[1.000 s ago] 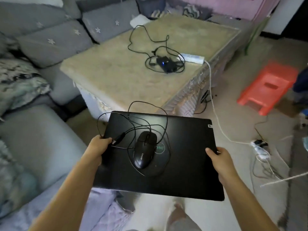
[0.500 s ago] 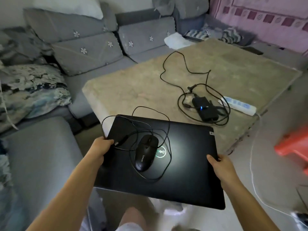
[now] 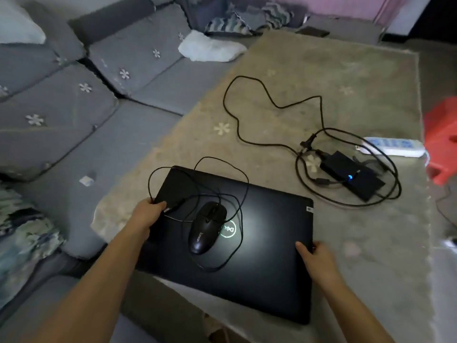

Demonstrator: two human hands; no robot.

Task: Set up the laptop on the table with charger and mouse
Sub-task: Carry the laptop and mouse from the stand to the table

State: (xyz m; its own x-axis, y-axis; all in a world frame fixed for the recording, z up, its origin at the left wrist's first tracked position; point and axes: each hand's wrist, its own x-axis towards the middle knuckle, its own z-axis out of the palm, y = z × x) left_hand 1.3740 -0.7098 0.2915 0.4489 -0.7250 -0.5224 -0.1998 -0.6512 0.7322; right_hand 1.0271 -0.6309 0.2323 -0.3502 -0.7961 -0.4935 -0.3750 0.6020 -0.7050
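A closed black laptop (image 3: 267, 246) is held flat over the near corner of the table (image 3: 309, 78), which has a beige cloth on it. My left hand (image 3: 146, 216) grips its left edge and my right hand (image 3: 312, 256) grips its right edge. A black wired mouse (image 3: 206, 227) lies on the lid, its cable looped loosely around it. The black charger brick (image 3: 351, 178), with a blue light on, lies on the table to the right among its coiled cable (image 3: 247, 127).
A white power strip (image 3: 393, 146) lies beside the charger near the table's right edge. A grey sofa (image 3: 106, 95) wraps the table's left and far sides, with a white cloth (image 3: 207, 48) on it. A red stool (image 3: 441, 142) stands at the right.
I have come closer to the table. The laptop with the mouse on it has moved forward from in front of the table to over its near corner. Both hands keep their grip.
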